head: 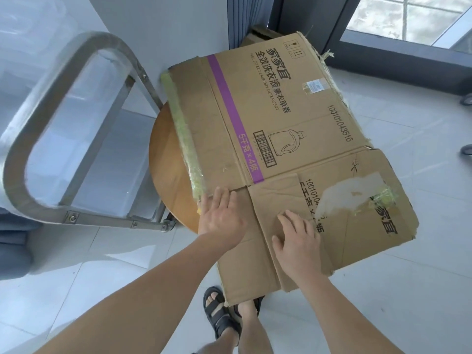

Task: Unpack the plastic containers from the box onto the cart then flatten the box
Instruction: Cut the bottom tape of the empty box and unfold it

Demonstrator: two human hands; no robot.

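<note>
i had my left hand (221, 213) and right hand (297, 241) spread flat, gripping nothing, on the box (268, 118) over the stool (168, 175), so pressing along its creases seemed best.

Flattened box (268, 118) on round wooden stool (168, 169).

Under both hands lies the flattened brown cardboard box (281, 129), printed with a purple stripe, black lettering and a barcode, its edges bearing yellowish-green tape. Left of the left hand: a round orange-brown wooden stool (171, 172) and a silver metal cart handle (74, 129).
</note>
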